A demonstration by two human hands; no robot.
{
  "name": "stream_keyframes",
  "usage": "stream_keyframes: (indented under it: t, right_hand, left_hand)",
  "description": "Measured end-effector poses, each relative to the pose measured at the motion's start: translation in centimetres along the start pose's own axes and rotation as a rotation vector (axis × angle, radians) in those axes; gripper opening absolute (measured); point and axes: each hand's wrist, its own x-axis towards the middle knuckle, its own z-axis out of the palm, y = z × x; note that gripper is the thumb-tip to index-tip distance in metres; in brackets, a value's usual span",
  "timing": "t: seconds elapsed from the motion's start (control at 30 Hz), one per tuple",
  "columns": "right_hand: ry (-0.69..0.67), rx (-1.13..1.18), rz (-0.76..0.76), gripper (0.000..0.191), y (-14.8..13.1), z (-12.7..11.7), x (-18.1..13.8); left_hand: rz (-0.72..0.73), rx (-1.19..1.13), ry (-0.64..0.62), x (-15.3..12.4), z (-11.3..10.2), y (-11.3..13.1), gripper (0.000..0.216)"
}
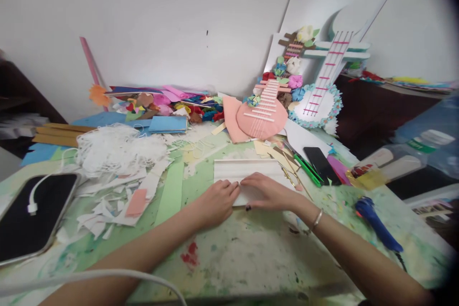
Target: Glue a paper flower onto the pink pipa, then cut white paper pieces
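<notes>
White folded paper [247,172] sits flat near the middle of the desk [251,258], and both hands are pressing on its near edge. Left hand [217,201] is curled with the fingertips down on the paper's lower left part, more pinching/pressing than gripping. Right hand [268,192] lies flatter, fingers stretched left across the paper so the two hands' fingertips nearly meet; there's a bracelet [316,220] on that wrist.

Left of the hands is a mess of white paper scraps [107,201] and a tangle of white shreds [114,146], plus a tablet [32,215] with a white cable plugged in. Behind the paper there's a pink paper guitar [263,117] with paper flowers, leaning by the wall. To the right: a black phone [322,165], green pen [307,169], and a blue tool [376,222] lying on the paint-stained top.
</notes>
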Motion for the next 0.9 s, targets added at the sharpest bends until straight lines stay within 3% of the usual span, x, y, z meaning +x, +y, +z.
stream_keyframes:
  t: [0.07,0.2,0.3,0.47,0.6,0.7,0.9]
  right_hand:
    - [0.007,-0.046,0.008,0.056,-0.4,1.1,-1.4]
    - [0.066,-0.098,0.046,0.045,-0.1,2.1,-2.0]
    - [0.019,-0.086,0.091,0.041,0.3,1.2,-1.3]
    - [-0.120,0.016,0.136,0.030,1.1,-1.2,0.6]
    - [-0.187,0.068,0.183,0.021,2.4,-2.5,1.8]
    - [-0.221,0.094,0.211,0.020,3.5,-3.2,2.7]
    - [-0.268,0.104,0.203,0.032,5.4,-3.8,4.6]
  left_hand:
    - [-0.017,-0.075,-0.014,-0.2,-0.4,-0.6,0.041]
    - [-0.048,-0.253,-0.046,-0.9,-0.9,-2.4,0.049]
    - [-0.044,-0.421,-0.020,-1.2,-0.9,-3.9,0.048]
    - [-0.068,-0.748,0.058,-0.6,-0.8,-5.7,0.029]
    - [-0.148,-0.703,0.157,0.0,-0.6,-6.3,0.015]
    - [-0.269,-0.748,0.187,0.4,-0.2,-6.9,0.017]
    - [-0.406,-0.688,0.079,1.2,0.4,-8.1,0.022]
